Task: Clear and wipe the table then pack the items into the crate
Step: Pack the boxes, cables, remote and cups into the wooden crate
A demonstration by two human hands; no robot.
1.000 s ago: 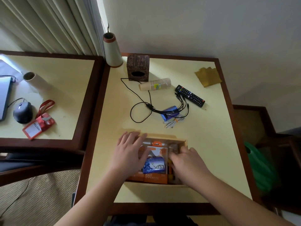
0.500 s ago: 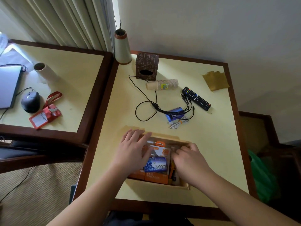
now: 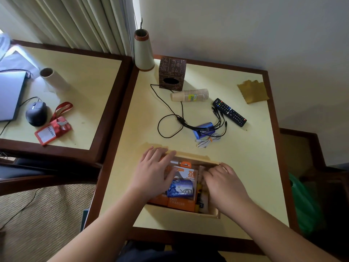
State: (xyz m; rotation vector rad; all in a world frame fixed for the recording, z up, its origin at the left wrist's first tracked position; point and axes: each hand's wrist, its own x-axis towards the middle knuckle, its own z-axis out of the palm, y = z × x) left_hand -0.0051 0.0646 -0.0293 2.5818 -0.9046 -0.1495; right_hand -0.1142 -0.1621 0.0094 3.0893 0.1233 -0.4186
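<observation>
At the table's near edge | left hand lies flat, fingers straight, on the crate's orange boxes | right hand, fingers curled, reaches into the crate, grasp unclear

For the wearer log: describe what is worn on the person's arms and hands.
Both forearms are bare as far as the frame shows: no sleeves, gloves or watch visible. The left hand shows no ring. The right hand is slightly blurred, so a ring there cannot be ruled out.
</observation>
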